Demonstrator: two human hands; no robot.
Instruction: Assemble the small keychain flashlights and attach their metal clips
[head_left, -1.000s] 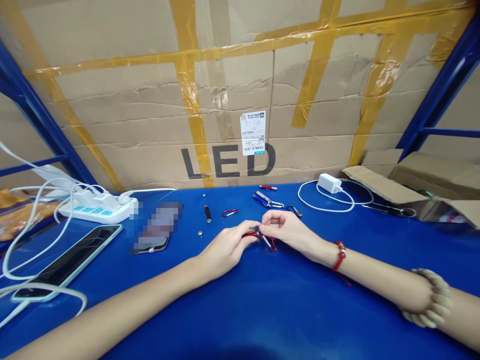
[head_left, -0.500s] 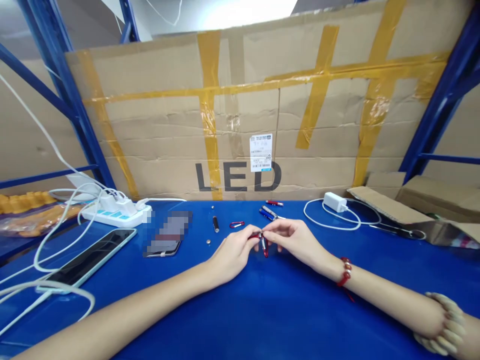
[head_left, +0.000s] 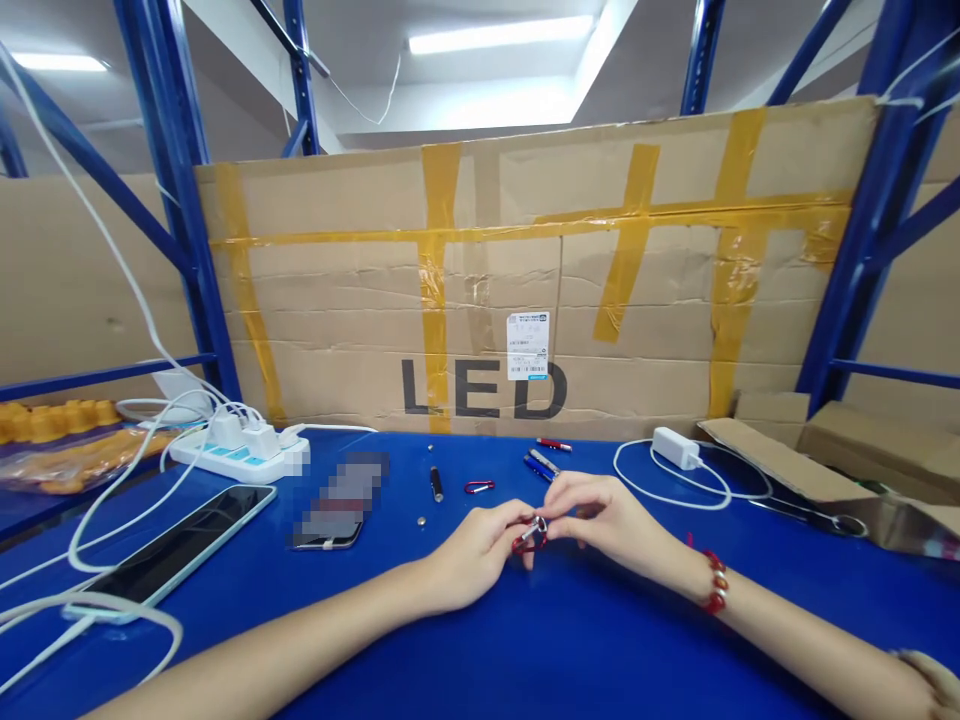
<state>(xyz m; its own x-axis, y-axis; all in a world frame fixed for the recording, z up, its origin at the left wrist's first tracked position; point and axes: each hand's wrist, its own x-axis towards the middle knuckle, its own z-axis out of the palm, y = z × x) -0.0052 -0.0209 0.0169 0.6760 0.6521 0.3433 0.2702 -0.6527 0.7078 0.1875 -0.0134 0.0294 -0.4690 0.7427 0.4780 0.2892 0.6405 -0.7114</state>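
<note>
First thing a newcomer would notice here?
The large brown cardboard panel, striped with yellow tape and printed "LED" in black, stands behind the blue tabletop. Then the bare left hand and right hand, meeting mid-table at a shiny red-and-silver carabiner clip. At left lies a white plastic power strip bearing white plugs.

Small shiny red carabiner (head_left: 529, 534), silver gate bar, tilted, loop toward near side; pinched between left hand (head_left: 480, 558) and right hand (head_left: 600, 515), scene centre, partly finger-covered.

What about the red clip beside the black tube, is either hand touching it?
No, blue tabletop separates the red clip from the left hand and right hand.
</note>
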